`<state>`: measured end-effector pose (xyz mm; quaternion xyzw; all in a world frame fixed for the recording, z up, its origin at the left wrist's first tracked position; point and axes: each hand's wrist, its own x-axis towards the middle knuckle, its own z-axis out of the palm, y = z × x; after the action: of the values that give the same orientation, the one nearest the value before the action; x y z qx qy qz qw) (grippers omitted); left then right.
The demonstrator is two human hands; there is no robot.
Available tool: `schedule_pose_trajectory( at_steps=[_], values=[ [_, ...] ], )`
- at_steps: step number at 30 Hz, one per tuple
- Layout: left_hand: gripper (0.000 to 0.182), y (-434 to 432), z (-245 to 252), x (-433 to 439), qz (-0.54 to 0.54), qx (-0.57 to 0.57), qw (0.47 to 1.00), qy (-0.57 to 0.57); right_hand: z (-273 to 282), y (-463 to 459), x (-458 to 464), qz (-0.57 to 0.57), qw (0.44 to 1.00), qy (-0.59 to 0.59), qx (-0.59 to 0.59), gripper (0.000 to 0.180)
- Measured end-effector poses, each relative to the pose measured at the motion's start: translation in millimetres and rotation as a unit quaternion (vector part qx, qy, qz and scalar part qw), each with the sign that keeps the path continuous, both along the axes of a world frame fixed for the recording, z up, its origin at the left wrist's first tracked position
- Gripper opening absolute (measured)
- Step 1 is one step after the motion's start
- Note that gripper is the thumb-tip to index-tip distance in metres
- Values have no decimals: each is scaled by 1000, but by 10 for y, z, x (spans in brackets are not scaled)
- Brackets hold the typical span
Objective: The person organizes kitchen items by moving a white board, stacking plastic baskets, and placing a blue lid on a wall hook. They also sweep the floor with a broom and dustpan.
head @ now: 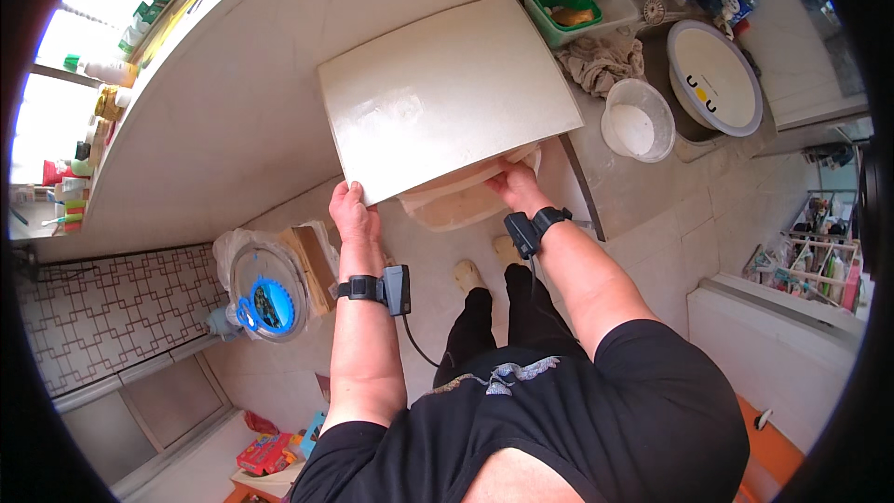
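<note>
A flat white panel (pixel 454 91) lies before me, tilted across the view against the wall side. My left hand (pixel 355 215) grips its near left corner, thumb on top and the other fingers at the edge. Under the near edge a pale pinkish plastic basin (pixel 447 211) shows; the panel covers the rest of it. My right hand (pixel 520 186) reaches beneath that edge and holds the basin's rim, with some fingertips hard to make out. A black strap with a small device is on each wrist.
To the right, a counter (pixel 621 188) carries a translucent tub (pixel 639 122), a crumpled cloth (pixel 604 63) and a green basket (pixel 566 3) inside a clear bin. A white basin (pixel 716 77) stands over the sink. On the left floor, a round container (pixel 304 293) holds a blue-rimmed mirror (pixel 269 305).
</note>
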<state>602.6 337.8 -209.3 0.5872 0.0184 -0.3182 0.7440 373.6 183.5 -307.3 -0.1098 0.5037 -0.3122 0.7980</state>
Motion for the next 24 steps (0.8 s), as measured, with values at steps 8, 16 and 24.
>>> schedule_pose_trajectory(
  at_steps=[8, 16, 24],
  values=[
    [18, -53, 20, -103, 13, 54, 998, -11, 448, 178, -176, 107, 987, 121, 1, 19],
    [18, -19, 56, -65, -1, 135, 990, -46, 1421, 125, -1071, -93, 985, 87, -119, 25],
    [14, 47, 70, 45, -26, 113, 993, -3, 1369, -616, -1554, -215, 967, 111, -84, 17]
  ],
)
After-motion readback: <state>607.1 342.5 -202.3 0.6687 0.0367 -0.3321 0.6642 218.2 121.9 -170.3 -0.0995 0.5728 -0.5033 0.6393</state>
